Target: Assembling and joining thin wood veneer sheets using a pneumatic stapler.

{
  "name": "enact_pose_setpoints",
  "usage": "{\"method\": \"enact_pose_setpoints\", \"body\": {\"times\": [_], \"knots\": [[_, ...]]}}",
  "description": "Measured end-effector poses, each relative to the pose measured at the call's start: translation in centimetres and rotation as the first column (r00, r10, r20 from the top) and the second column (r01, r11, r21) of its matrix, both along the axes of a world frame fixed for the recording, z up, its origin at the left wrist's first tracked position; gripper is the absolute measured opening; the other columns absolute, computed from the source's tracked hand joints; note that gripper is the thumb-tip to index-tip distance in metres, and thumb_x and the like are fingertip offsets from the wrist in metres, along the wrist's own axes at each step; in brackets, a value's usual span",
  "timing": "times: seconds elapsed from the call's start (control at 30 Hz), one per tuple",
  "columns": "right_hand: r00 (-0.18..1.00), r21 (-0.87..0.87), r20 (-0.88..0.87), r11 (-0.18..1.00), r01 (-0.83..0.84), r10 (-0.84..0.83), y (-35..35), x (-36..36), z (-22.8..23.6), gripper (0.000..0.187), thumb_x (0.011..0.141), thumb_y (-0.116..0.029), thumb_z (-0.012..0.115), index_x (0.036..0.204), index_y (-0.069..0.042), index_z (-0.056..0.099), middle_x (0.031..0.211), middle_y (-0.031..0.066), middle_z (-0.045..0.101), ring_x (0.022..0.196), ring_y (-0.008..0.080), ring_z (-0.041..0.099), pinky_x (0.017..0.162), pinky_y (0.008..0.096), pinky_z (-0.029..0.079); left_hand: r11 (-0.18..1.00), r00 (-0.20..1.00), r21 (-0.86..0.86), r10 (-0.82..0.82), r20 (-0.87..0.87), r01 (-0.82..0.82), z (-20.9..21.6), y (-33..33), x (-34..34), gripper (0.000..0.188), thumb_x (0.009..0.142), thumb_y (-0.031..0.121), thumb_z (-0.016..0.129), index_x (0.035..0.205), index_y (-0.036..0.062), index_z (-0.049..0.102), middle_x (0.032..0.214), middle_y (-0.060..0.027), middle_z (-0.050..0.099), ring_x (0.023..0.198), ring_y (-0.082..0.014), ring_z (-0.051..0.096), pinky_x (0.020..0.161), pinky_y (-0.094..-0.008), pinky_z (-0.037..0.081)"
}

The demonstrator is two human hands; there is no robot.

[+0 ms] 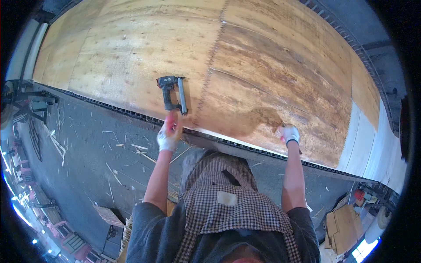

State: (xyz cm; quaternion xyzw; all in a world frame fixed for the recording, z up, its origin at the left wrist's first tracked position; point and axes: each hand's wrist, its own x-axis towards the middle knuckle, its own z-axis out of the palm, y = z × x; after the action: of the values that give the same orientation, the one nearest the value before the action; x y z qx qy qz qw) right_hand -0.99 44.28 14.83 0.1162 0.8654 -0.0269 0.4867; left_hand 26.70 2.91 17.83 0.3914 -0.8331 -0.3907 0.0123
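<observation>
1. A black nail gun (166,93) is being borne by a broad wooden panel (131,52), near the panel's close edge.
2. Just below the gun, the white-gloved left hand (168,135) is being held out; its fingers are being blurred, so whether they are parted, closed or touching the handle cannot be told.
3. Well to the right of the gun, the gloved right hand (290,133) is being held at the panel's stained part; whether anything is being gripped cannot be told.
4. Sheets are apparently being joined already, since a zigzag seam (210,57) is being shown just right of the gun; how much is being left undone cannot be judged.
5. Pale lettering is being carried on the gun's body; no writing is being made out on the apron's pale patch (226,198), below the gun.
</observation>
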Motion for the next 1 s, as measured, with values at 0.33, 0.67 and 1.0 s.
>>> {"method": "enact_pose_setpoints", "body": {"times": [0.33, 0.67, 1.0], "knots": [[0.536, -0.077, -0.711, 0.707, -0.703, 0.456, -24.5, -2.6, -9.8, 0.044, 0.095, -0.028, 0.029, 0.138, -0.025, 0.031, 0.130, 0.0259, 0.045, 0.102, 0.0391, 0.057, 0.082, 0.0470, 0.049, 0.953, 0.995, -0.288, 0.093, -0.029, -0.098, -3.8, 2.6, 5.0, 0.070, 0.077, 0.024, 0.068, 0.136, 0.0040, 0.036, 0.127, -0.0223, 0.050, 0.114, -0.0335, 0.053, 0.096, -0.0389, 0.041], [0.501, 0.075, -0.541, 0.632, -0.771, 0.676, -28.3, -1.5, -8.5, 0.047, 0.098, -0.024, 0.021, 0.144, -0.017, 0.018, 0.133, 0.0348, 0.033, 0.097, 0.0426, 0.059, 0.078, 0.0448, 0.050, 0.850, 0.861, 0.137, 0.507, 0.046, -0.508, -10.8, 7.2, 6.1, 0.083, 0.072, 0.016, 0.073, 0.139, 0.0005, 0.025, 0.127, -0.0168, 0.045, 0.116, -0.0257, 0.045, 0.097, -0.0315, 0.037], [0.676, -0.223, -0.568, 0.703, -0.675, 0.469, -30.6, -6.0, 1.2, 0.051, 0.083, -0.047, 0.050, 0.121, -0.013, 0.055, 0.098, 0.0122, 0.066, 0.092, 0.0264, 0.064, 0.085, 0.0379, 0.049, 0.957, 0.866, -0.073, 0.286, 0.411, -0.281, -6.9, 2.1, 3.7, 0.020, 0.078, 0.027, 0.059, 0.086, 0.0090, 0.059, 0.079, -0.0149, 0.064, 0.080, -0.0354, 0.062, 0.071, -0.0454, 0.049]]}}
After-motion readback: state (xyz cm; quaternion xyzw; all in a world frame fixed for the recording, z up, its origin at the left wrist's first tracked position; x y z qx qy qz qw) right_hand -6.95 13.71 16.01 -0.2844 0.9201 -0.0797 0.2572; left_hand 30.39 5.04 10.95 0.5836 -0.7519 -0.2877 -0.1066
